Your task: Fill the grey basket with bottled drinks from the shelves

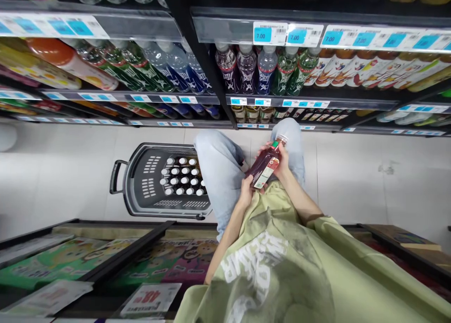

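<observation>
A bottle of dark red drink lies tilted across my lap, its neck pointing up and to the right. My left hand grips the base end, fingers wrapped round it. Near the neck, my right hand is closed round the other end, beside a green and red label. A pale label with small print faces up at me; the print is too small to read. Beside my bent left knee stands a grey shopping basket with several white-capped bottles upright in rows.
Drink shelves with blue price tags run along the front, holding purple, blue and green-labelled bottles. Behind me, a low display rack carries colourful boxes. Pale floor tiles extend to my right.
</observation>
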{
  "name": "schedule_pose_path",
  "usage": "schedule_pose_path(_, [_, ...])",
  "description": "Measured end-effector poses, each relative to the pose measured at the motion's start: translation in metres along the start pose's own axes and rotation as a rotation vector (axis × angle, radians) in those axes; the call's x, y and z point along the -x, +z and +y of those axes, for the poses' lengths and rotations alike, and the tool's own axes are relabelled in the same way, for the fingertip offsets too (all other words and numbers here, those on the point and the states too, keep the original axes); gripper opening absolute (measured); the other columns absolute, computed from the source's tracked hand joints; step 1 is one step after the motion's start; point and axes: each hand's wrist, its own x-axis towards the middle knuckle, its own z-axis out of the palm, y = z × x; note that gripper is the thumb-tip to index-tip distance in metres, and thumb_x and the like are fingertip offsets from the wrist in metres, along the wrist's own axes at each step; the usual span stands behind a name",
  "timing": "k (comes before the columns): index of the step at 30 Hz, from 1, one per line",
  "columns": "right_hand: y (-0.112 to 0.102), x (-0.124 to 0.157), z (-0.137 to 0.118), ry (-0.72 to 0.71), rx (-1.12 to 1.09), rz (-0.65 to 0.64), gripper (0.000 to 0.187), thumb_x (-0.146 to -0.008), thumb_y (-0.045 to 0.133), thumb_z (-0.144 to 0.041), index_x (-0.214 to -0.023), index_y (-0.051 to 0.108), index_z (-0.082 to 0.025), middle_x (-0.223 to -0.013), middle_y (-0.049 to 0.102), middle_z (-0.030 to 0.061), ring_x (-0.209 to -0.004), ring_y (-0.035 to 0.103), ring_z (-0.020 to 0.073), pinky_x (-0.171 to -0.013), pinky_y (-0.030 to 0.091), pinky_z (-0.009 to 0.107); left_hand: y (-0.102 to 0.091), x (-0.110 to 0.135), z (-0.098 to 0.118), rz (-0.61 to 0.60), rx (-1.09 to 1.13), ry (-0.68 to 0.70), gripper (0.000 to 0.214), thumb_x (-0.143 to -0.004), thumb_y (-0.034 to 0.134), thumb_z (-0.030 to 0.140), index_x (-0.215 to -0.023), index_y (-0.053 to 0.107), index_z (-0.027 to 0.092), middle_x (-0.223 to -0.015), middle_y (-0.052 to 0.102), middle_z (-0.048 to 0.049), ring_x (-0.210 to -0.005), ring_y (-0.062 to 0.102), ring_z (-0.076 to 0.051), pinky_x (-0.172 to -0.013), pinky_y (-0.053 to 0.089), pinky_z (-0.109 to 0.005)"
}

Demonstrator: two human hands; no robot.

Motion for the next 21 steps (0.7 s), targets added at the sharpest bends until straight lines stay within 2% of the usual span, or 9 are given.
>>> schedule_pose_path(3, [-0.004,0.000,-0.003,0.003,-0.003,0.022,0.040,-0.083,0.067,-0.064,-0.086,0.060,-0.025,-0.069,0.066,0.0012,-0.086,0.074,0.0272,-0.078,0.066,0.043,-0.003,-0.003,0.000,-0.018,-0.143,0.039,0.066,-0.082,0.065,0.077,-0.092,0.076,0.013,-0.078,0.078,-0.0091,-0.078,0.074,-0.028,-0.070,0.059,-0.035])
schedule_pose_path(6, [-0.003,-0.004,-0.003,-0.009,-0.021,0.056,0.038,-0.084,0.067,-0.062,-0.082,0.057,-0.025,-0.068,0.063,0.0007,-0.085,0.073,0.0263,-0.077,0.066,0.042,-0.001,-0.006,0.005,0.084,-0.217,0.196,0.058,-0.085,0.069,0.069,-0.109,0.075,0.016,-0.109,0.080,-0.0089,-0.107,0.072,-0.030,-0.095,0.058,-0.038])
schedule_pose_path(8, [0.000,-0.006,-0.002,-0.018,-0.023,0.070,0.037,-0.083,0.068,-0.060,-0.081,0.056,-0.025,-0.068,0.063,0.0008,-0.084,0.073,0.0258,-0.077,0.066,0.041,0.002,-0.008,0.009,0.160,-0.218,0.249,0.058,-0.084,0.072,0.066,-0.117,0.073,0.018,-0.121,0.077,-0.0090,-0.115,0.069,-0.029,-0.101,0.055,-0.038])
schedule_pose_path(11, [0.002,-0.009,-0.001,-0.006,-0.004,0.059,0.035,-0.081,0.070,-0.057,-0.080,0.057,-0.024,-0.070,0.066,0.0018,-0.084,0.073,0.0257,-0.076,0.065,0.040,0.004,-0.009,0.013,0.191,-0.238,0.239,0.060,-0.081,0.075,0.066,-0.117,0.072,0.018,-0.119,0.077,-0.0099,-0.111,0.070,-0.028,-0.098,0.055,-0.038])
schedule_pose_path(16, [0.000,-0.006,-0.001,0.032,0.021,0.013,0.039,-0.083,0.068,-0.059,-0.091,0.062,-0.022,-0.078,0.073,0.0048,-0.084,0.074,0.0264,-0.076,0.065,0.040,0.003,-0.006,0.014,0.117,-0.224,0.190,0.061,-0.081,0.072,0.071,-0.109,0.075,0.017,-0.108,0.080,-0.0097,-0.103,0.072,-0.029,-0.091,0.057,-0.037])
schedule_pose_path(21, [-0.002,0.002,-0.004,0.061,0.070,-0.105,0.041,-0.083,0.066,-0.061,-0.095,0.063,-0.022,-0.080,0.074,0.0042,-0.080,0.073,0.0259,-0.071,0.065,0.041,0.006,0.001,0.009,-0.076,0.051,-0.041,0.083,-0.076,0.064,0.085,-0.119,0.072,0.014,-0.097,0.081,-0.0118,-0.085,0.077,-0.032,-0.068,0.062,-0.041])
